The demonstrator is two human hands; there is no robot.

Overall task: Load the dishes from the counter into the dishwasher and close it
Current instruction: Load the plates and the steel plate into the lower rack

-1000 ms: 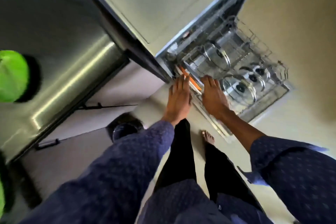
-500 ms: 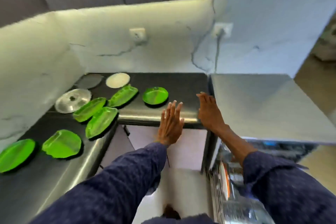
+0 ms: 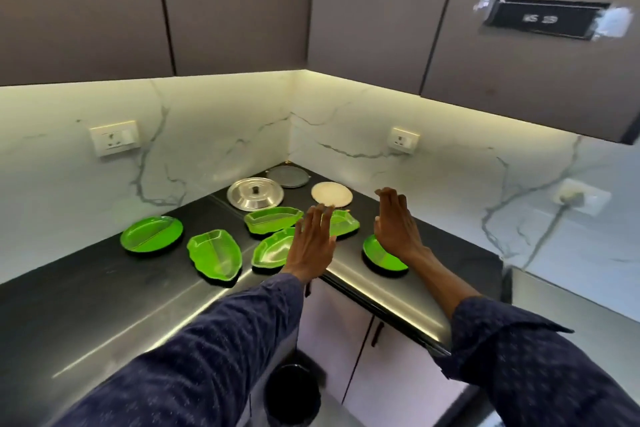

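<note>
Several green dishes lie on the dark corner counter [image 3: 86, 295]: a round divided plate [image 3: 151, 233] at the left, a leaf-shaped plate [image 3: 214, 255] beside it, other leaf-shaped plates [image 3: 272, 219] in the middle, and a round green plate [image 3: 379, 258] on the right. Behind them sit a steel lid [image 3: 255, 193], a grey round plate [image 3: 287, 176] and a white round plate [image 3: 331, 194]. My left hand [image 3: 313, 239] hovers with straight fingers above the middle leaf plates, holding nothing. My right hand [image 3: 396, 225] hangs flat over the right round plate, also empty. The dishwasher is out of view.
Wall cabinets [image 3: 485, 28] overhang the counter at head height. Sockets [image 3: 114, 138] sit on the marble backsplash. White base cabinet doors [image 3: 339, 336] and a black bin [image 3: 294, 395] stand below the counter's inner corner. A grey appliance top [image 3: 571, 298] adjoins the counter at the right.
My view swung up from the open dishwasher rack to the counter. Both hands left the rack and now reach out, empty, over the green plates.
</note>
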